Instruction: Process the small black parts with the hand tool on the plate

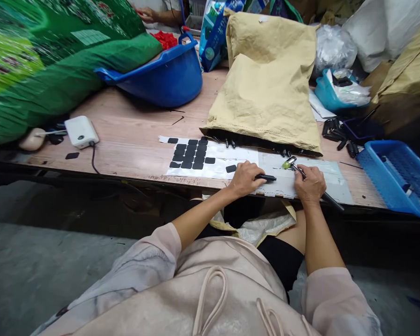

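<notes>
My left hand (244, 179) rests on a white sheet (280, 184) at the table's near edge, fingers closed round a slim black part (267, 178) that sticks out to the right. My right hand (311, 185) grips a small hammer (294, 164) with a metal head and a black handle running back under the palm. The hammer head sits beside a small yellow-green piece (286, 164). Left of my hands, several black rectangular pads (191, 154) lie in rows on the sheet, with one loose pad (231, 168) closer to my left hand.
A tan paper sack (266, 79) lies behind the sheet, with small black parts along its edge. A blue basin (168, 77) and green bag (49, 56) sit far left, a white device (81, 131) near left. Blue basket (399, 179) at right. Another person's arm (157, 16) shows at top.
</notes>
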{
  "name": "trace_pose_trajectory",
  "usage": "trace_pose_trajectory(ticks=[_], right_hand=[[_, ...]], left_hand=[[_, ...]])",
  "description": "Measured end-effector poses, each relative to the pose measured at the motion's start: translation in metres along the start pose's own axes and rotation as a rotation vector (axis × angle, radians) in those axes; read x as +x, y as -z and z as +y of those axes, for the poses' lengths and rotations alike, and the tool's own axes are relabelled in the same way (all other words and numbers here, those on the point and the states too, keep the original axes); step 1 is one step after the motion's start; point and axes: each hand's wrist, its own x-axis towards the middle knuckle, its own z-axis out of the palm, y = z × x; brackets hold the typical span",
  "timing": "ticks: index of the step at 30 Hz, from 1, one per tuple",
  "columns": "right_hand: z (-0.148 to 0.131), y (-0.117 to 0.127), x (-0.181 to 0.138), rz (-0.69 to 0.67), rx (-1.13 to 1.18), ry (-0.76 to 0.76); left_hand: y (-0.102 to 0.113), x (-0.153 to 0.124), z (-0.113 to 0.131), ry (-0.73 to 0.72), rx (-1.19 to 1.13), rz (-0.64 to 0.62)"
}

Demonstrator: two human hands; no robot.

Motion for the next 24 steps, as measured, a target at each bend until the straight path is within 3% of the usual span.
trace_pose_trajectory(ticks=[5, 9, 15, 19, 24], right_hand=[[-0.001, 0.003, 0.001, -0.021, -0.015, 0.002], [-0.016, 0.024, -0.013, 0.037, 0.072, -0.051], [-0.049, 0.054, -0.061, 0.002, 0.361, 0.065], [-0.065, 0.059, -0.073, -0.062, 0.382, 0.086], [-0.078, 0.064, -0.071, -0.034, 0.324, 0.153]], left_hand=[[-0.015, -0.006, -0.001, -0.058, -0.004, -0.011], [-0.015, -0.004, -0.004, -0.046, -0.028, 0.001], [-0.015, -0.002, -0.002, -0.005, -0.073, 0.015], [-0.012, -0.001, 0.001, 0.034, -0.094, -0.004], [-0.009, 0.001, 0.006, 0.059, -0.117, -0.023]])
